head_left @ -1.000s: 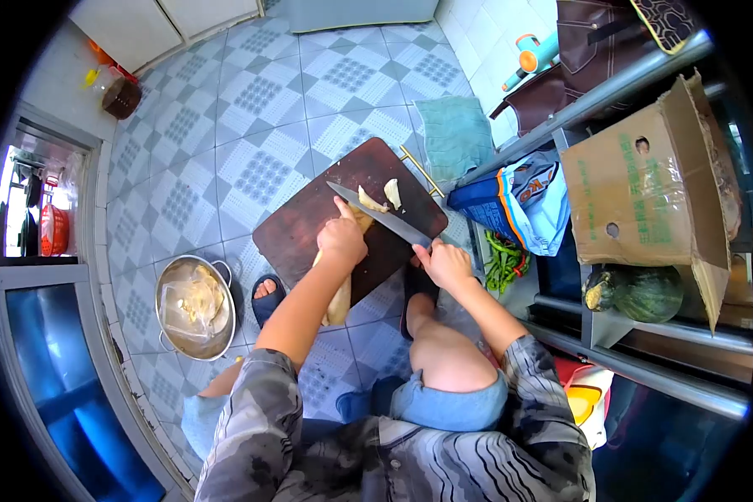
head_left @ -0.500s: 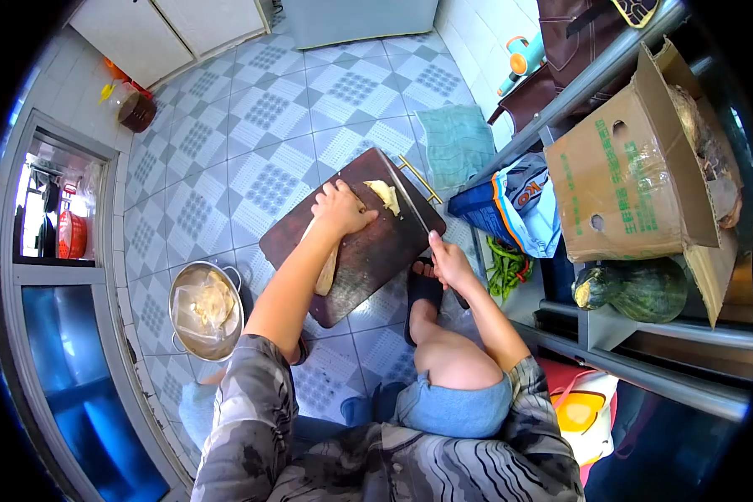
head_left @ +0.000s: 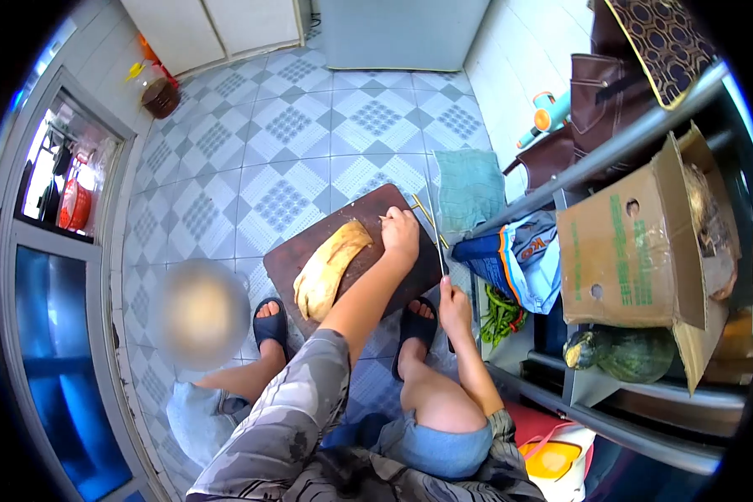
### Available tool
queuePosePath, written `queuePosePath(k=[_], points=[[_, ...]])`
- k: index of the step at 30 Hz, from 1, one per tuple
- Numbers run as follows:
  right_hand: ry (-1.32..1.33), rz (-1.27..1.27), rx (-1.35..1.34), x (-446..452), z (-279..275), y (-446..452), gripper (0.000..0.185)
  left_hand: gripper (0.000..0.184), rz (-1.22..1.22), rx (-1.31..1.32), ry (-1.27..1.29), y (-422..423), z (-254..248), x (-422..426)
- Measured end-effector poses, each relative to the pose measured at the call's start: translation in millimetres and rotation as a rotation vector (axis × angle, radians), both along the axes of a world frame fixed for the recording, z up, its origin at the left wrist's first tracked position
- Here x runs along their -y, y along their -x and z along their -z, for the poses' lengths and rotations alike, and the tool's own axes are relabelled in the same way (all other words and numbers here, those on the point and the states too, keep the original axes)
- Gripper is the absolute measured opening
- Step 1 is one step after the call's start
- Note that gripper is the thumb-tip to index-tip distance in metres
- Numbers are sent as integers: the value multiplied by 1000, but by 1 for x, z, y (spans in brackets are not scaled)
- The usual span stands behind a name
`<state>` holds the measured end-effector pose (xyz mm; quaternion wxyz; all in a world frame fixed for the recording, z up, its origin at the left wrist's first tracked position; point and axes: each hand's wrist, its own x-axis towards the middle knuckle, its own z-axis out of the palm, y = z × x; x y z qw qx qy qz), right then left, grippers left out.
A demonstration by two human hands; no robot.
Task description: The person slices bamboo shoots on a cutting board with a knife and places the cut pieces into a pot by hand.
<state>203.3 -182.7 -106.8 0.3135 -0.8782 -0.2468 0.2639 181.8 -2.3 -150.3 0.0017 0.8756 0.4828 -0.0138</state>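
My right hand (head_left: 455,309) grips a kitchen knife (head_left: 437,238) by its handle. The long blade points away from me, along the right edge of the dark brown cutting board (head_left: 286,255). On the board lies a long, pale yellow, ridged piece of food (head_left: 333,268); its exact kind is unclear. Just to the right of this piece, my left hand (head_left: 401,234) is over the board with its fingers curled closed. The back of the hand hides what they hold. The smaller cut-off piece is out of sight.
A blurred round pot (head_left: 202,314) stands on the floor at left. To the right are green peppers (head_left: 500,318), a blue-white bag (head_left: 519,259), a cardboard box (head_left: 615,259) and a dark green squash (head_left: 623,353) on a rack. A teal cloth (head_left: 468,191) lies beyond the board.
My left hand has let go of the long piece and moved right, to where the cut-off piece lay. The long piece now lies uncovered. The knife stays in my right hand.
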Motion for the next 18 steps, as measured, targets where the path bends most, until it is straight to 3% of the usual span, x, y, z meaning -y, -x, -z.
queuePosePath(k=[2,5,8,10,14,18], points=[[35,-13,64,-4,-7,5,64,17,-16,32,-17,6,-2,-3],[139,-52,143,-12,-7,6,64,17,-60,229,184,9,-4,-15],[209,-131,216,-23,-6,12,66,15,-49,425,363,34,-66,-25],[222,-177,229,-34,1,17,65,18,96,392,381,62,-103,-49],[194,-247,297,-56,5,38,58,19,-16,238,266,170,-165,-103],[275,-395,312,-68,2,54,51,18,-204,42,292,340,-167,-144]])
